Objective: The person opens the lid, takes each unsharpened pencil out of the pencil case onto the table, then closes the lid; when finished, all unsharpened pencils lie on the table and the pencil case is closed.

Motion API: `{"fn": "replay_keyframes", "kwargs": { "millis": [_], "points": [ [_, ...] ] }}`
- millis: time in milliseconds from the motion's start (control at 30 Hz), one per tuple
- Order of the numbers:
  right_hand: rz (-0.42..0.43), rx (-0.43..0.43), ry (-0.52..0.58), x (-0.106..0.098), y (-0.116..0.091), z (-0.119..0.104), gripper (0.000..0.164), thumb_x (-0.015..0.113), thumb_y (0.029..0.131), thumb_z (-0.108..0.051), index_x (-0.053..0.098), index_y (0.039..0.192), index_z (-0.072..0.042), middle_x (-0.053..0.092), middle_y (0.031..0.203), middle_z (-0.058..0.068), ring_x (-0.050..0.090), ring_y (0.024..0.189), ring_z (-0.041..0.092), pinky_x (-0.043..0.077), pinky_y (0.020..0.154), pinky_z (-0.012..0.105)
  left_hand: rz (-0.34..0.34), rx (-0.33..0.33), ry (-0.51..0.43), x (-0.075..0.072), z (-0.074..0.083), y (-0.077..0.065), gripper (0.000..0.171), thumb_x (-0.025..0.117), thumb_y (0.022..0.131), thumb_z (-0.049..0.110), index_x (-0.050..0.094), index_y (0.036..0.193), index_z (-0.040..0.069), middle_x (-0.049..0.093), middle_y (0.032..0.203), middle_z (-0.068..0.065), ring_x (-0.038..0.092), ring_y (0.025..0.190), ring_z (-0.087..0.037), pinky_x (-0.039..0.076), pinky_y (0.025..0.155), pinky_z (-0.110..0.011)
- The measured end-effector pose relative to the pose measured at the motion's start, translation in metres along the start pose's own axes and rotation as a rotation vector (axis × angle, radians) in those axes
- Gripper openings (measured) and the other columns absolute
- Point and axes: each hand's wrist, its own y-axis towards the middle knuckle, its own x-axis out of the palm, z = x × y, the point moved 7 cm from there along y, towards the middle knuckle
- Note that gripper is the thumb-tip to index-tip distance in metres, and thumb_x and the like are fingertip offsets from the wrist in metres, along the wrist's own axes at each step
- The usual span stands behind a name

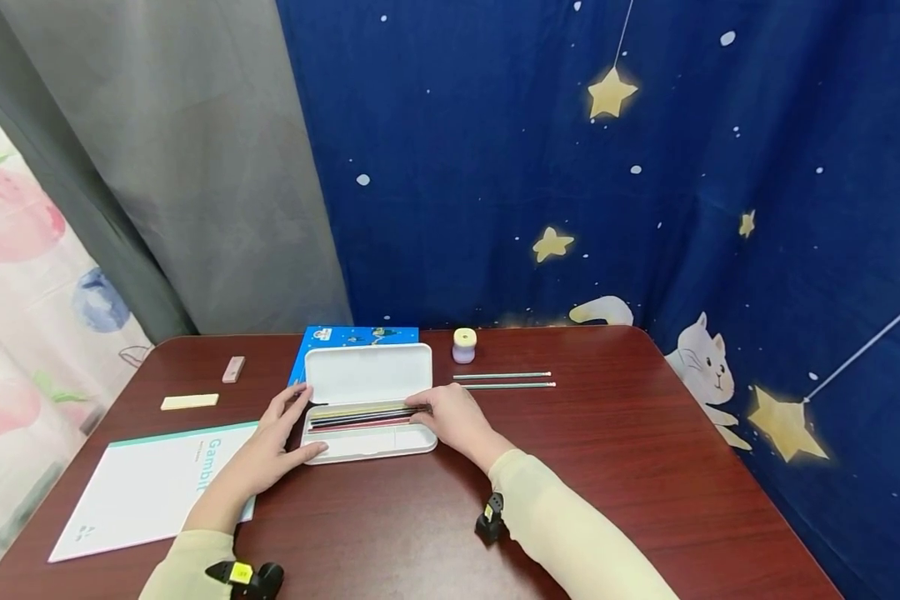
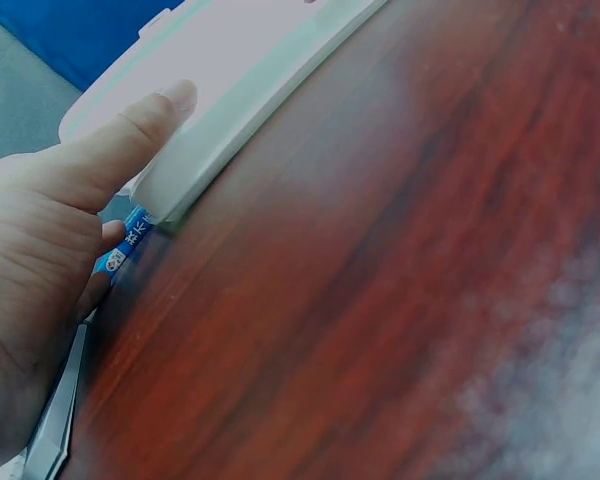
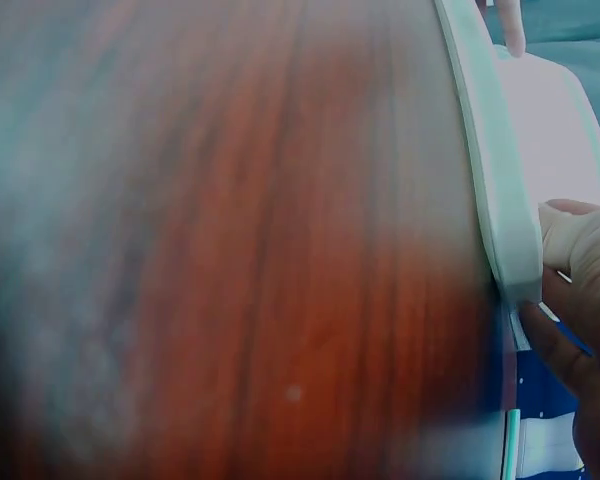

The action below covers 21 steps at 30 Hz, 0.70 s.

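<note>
An open white pencil case lies on the table with its lid tipped back. Several pencils, yellow, black and red among them, lie lengthwise in its tray. My left hand holds the left end of the case, thumb on the front rim and fingers near the hinge corner. At the right end, my right hand has its thumb and fingertips on the pencils' ends, pinching them; the hand hides those ends. In the right wrist view, a lower finger sits beside the case's outer end.
Two green pencils lie to the right, below a yellow-and-purple sharpener-like item. A blue booklet is behind the lid. On the left are a white notebook, a pale yellow strip and a pink eraser-like block.
</note>
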Motion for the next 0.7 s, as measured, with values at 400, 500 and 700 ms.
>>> {"fn": "replay_keyframes", "kwargs": {
  "millis": [400, 500, 700],
  "points": [
    [-0.014, 0.0, 0.053, 0.0016, 0.0032, -0.0047, 0.02, 0.081, 0.093, -0.017, 0.084, 0.112, -0.022, 0.079, 0.107, -0.006, 0.073, 0.105, 0.009, 0.058, 0.091, 0.027, -0.019, -0.021, -0.007, -0.0009, 0.0001, -0.0003, 0.101, 0.077, 0.093, 0.048, 0.02, 0.168, 0.011, 0.014, 0.17, -0.022, 0.021, 0.15, -0.047, 0.035, 0.11, -0.074],
    [0.004, -0.005, 0.047, 0.0013, 0.0021, -0.0038, 0.019, 0.081, 0.093, -0.018, 0.084, 0.111, -0.023, 0.079, 0.105, -0.007, 0.072, 0.103, 0.008, 0.058, 0.09, 0.026, -0.015, -0.018, -0.005, -0.0014, 0.0015, -0.0004, 0.1, 0.077, 0.093, 0.048, 0.021, 0.168, 0.011, 0.015, 0.169, -0.021, 0.021, 0.15, -0.047, 0.035, 0.11, -0.074],
    [0.084, -0.025, 0.085, -0.0039, -0.0015, -0.0034, 0.015, 0.081, 0.092, -0.02, 0.085, 0.107, -0.022, 0.079, 0.103, -0.008, 0.072, 0.101, 0.009, 0.057, 0.09, 0.027, -0.005, -0.014, 0.008, -0.0017, 0.001, -0.0008, 0.1, 0.077, 0.093, 0.048, 0.022, 0.167, 0.011, 0.016, 0.169, -0.021, 0.021, 0.149, -0.047, 0.037, 0.109, -0.074]
  ]
}}
